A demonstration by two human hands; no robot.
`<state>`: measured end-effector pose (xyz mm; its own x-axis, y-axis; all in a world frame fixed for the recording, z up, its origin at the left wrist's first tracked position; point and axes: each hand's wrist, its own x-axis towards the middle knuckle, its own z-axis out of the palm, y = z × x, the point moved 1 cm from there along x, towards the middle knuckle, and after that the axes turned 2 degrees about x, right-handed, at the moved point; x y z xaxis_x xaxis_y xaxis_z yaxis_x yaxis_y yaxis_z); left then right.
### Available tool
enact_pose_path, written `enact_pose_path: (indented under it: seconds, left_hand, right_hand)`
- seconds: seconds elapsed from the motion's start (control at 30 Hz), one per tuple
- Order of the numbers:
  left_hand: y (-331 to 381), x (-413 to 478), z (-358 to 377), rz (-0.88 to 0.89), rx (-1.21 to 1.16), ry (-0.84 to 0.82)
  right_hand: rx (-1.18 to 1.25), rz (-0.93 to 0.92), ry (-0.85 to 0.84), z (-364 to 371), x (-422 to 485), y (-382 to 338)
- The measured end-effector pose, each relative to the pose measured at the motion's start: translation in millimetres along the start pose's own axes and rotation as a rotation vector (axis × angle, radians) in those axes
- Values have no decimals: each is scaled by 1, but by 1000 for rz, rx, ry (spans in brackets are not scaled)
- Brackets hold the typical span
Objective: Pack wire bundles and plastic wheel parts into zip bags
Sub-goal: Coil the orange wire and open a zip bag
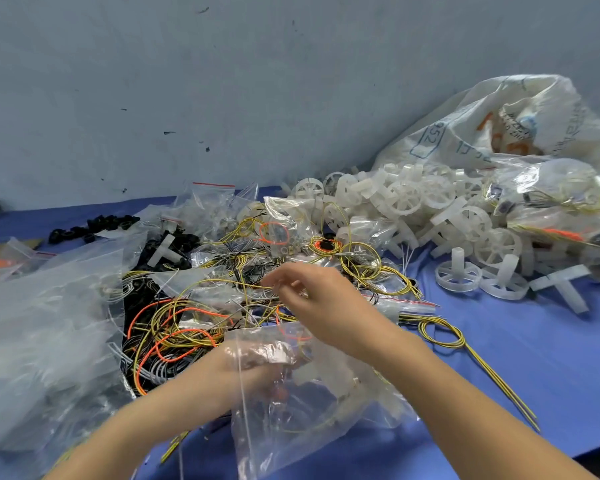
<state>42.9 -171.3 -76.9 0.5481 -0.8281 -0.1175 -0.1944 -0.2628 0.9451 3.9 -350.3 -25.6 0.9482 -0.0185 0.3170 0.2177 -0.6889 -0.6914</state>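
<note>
At far left I see a heap of empty clear bags [42,327] covering the blue table [534,358]; its near edge is blurred and cut off by the frame. Behind it lies a row of small black parts [94,226], too small to identify.

Next comes the tangle of wires [174,327]: yellow-and-black, orange and grey loops lying mixed, with small zip bags scattered over them. I cannot separate single bundles within it.

The left hand [253,365] sits at the mouth of a clear zip bag [302,410], seen through the plastic. Its fingers are curled against the film and appear to grip the bag's upper edge; the exact grip is veiled by glare and motion blur. The bag lies toward me from the wire tangle and holds a few pale parts and a thin yellow wire, poorly resolved.

The right hand [319,299] hovers above the tangle, just beyond the bag mouth. Thumb and forefinger are drawn together over a thin yellow wire [222,282]; blur prevents me from confirming contact, so I cannot tell whether it pinches.

Right of it, a looped yellow-black wire bundle [444,336] lies alone on the table. Farther right, a pile of white plastic wheels [430,209] rests against a large printed sack [499,126], partly covered by filled bags [551,195] at the frame edge.
</note>
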Motion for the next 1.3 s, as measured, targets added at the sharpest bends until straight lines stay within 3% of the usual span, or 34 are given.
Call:
enact_pose_path:
  seconds: [0.1,0.2,0.33,0.5,0.8,1.1,1.3]
  left_hand:
    - [0,-15,-23,-153,-67,-65]
    - [-2,-24,-46,-207,-169,145]
    - [2,-23,-63,-147,-263,381]
    - [5,-14,-70,-44,-299,456]
    - [4,-8,-78,-34,-224,632]
    - [20,-12,-75,15,-367,610]
    - [26,-10,-70,-10,-370,592]
  right_hand:
    - [9,86,58,-14,3,13]
    - [11,173,116,-26,6,27]
    - [-4,259,151,-35,12,41]
    - [18,284,178,-36,13,50]
    - [42,299,206,-43,17,54]
    - [209,365,297,-66,19,68]
    - [197,370,265,-59,21,71]
